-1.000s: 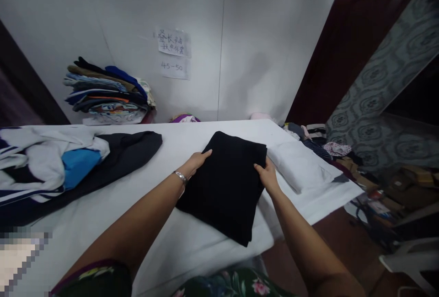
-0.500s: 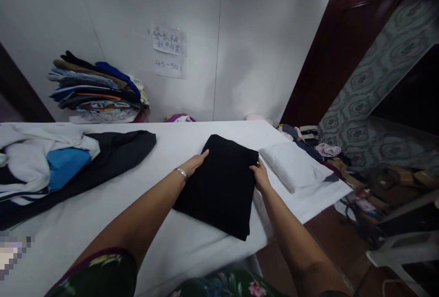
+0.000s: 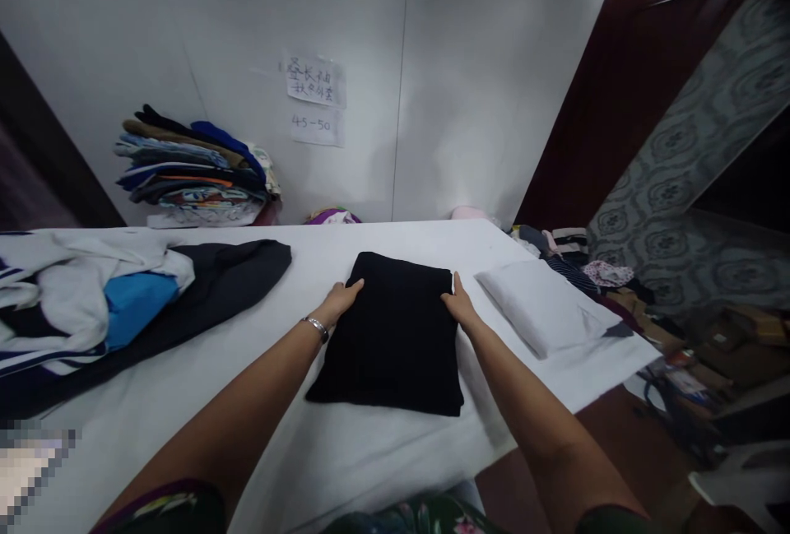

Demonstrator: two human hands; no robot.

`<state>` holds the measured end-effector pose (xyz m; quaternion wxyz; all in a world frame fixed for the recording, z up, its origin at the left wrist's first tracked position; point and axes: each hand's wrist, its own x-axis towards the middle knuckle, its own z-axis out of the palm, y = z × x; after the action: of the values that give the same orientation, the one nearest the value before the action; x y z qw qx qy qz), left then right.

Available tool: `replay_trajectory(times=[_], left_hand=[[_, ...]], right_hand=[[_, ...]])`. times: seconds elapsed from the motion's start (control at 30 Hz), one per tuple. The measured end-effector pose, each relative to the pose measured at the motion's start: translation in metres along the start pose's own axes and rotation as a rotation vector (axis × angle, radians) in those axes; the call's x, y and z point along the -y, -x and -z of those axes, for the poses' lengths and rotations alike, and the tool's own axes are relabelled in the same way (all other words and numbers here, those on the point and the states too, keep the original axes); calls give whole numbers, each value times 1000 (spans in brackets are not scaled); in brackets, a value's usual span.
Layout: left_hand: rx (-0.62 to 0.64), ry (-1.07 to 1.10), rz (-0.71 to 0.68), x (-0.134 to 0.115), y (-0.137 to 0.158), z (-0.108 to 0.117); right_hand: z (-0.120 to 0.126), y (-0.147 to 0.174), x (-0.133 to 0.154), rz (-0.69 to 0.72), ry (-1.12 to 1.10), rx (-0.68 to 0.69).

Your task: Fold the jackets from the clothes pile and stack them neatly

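Observation:
A folded black garment lies flat on the white-covered table in front of me, in a roughly square shape. At its upper left edge, my left hand grips the cloth, thumb on top and the other fingers mostly hidden at the side. My right hand holds the upper right edge, with its thumb resting on the cloth. To the right of the garment sits a folded white garment, close to my right hand but apart from it.
Loose white, blue and dark clothes spread over the table's left side. A tall stack of folded clothes stands at the back left by the wall. More clothes and cardboard boxes lie beyond the table's right edge.
The black garment has turned slightly and now lies squarer to me. Both hands still hold its sides, and the left has slid a little outward. The whole view has shifted slightly.

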<state>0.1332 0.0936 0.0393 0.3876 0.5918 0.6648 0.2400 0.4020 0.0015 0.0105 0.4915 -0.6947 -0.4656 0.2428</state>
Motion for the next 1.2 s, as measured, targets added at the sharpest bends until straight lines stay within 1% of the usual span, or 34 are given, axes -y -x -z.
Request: replay_trajectory(times=[0.07,0.17,0.23,0.3,0.37,0.43,0.53,0.63,0.7,0.77,0.83,0.9,0.93,1.0,1.07,1.1,1.17,1.2], left_hand=[[-27,-48,-38,-10,-4,4],[-78,-118,-179,-27,-4,3],[-90,-191,-322,-34,-2,-6],[-44,-326,-420,-31,-1,-18],[11,-444,-436,-21,-2,-32],[35,-472,-404,-9,-5,-41],[32,-449,-398,2,-11,-48],[45,-407,-383,1,-14,-46],[61,-361,-365,-5,-15,-41],[73,-298,-355,-10,-13,-33],[62,-223,-349,-11,-8,-21],[33,-143,-325,-6,3,-10],[25,-106,-307,-1,10,-4],[44,-41,-264,12,27,5],[86,58,-182,26,44,12],[98,126,-116,32,51,15],[118,241,7,41,63,21],[147,290,44,43,68,22]], right_hand=[[0,-3,13,-2,104,-22],[-7,-10,36,47,258,0],[-16,-16,45,90,382,56],[-26,-19,43,119,517,154],[-35,-20,34,105,620,246],[-41,-20,23,78,665,288],[-45,-21,12,81,668,282],[-43,-24,13,63,640,282],[-37,-26,18,39,587,307],[-27,-23,22,34,481,313],[-14,-14,21,40,345,230],[-1,3,14,7,173,84],[5,15,9,-40,64,24],[15,41,-1,-174,-193,-29],[21,69,-9,-294,-432,-11],[22,81,-11,-336,-523,1],[22,101,-12,-409,-651,17],[21,108,-11,-440,-695,23]])
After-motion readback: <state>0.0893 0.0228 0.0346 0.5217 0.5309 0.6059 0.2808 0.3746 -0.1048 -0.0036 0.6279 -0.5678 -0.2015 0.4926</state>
